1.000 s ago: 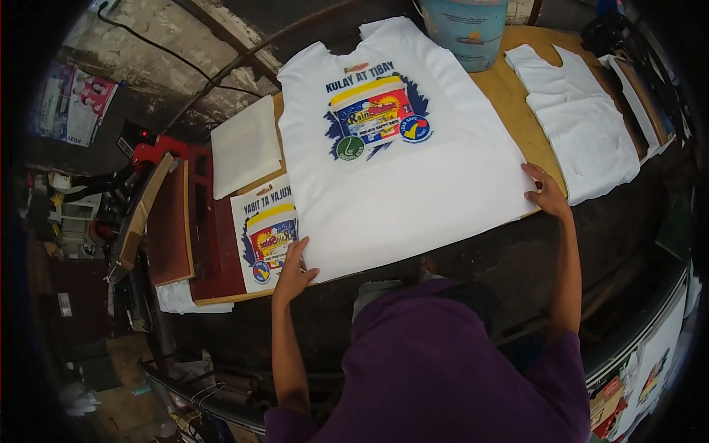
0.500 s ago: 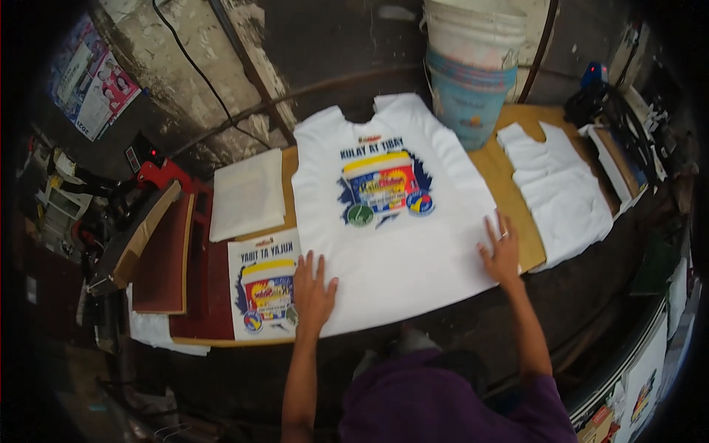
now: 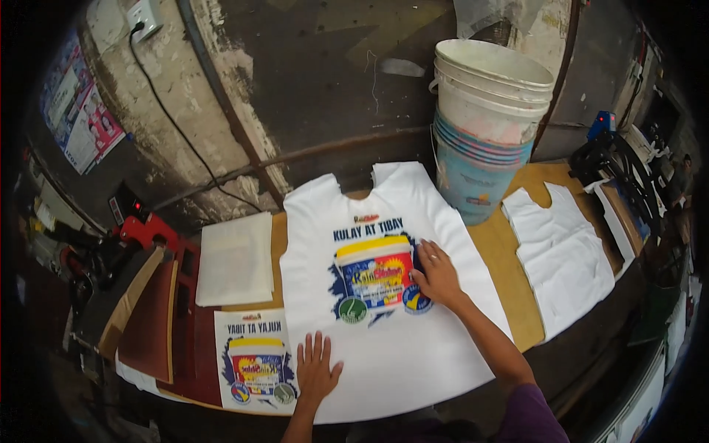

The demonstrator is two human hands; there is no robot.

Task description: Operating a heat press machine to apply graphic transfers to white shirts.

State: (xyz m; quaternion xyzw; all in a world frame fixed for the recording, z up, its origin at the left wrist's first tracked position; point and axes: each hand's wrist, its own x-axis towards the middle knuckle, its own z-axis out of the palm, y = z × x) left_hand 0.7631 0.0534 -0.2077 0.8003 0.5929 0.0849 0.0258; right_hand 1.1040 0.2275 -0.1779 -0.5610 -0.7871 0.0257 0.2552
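Note:
A white shirt panel (image 3: 384,376) lies spread on the table, its neck cutout at the far end. Its colourful print (image 3: 373,273) shows a paint bucket under a line of dark lettering. My right hand (image 3: 437,275) rests on the right side of the print with the fingers stretched out. Near the panel's lower left edge, my left hand (image 3: 317,369) lies flat, fingers spread. Just left of that hand is a transfer sheet (image 3: 255,362) bearing the same picture mirrored, partly under the panel's edge.
A stack of pale sheets (image 3: 236,258) sits behind the transfer sheet. The red and black heat press (image 3: 140,295) stands open at left. Stacked buckets (image 3: 487,125) stand behind the panel. Folded white fabric pieces (image 3: 561,258) lie at right, beside another black press (image 3: 613,159).
My right hand has moved from the panel's right edge up and left onto the print. The left hand stays by the lower left edge. The view has tilted upward.

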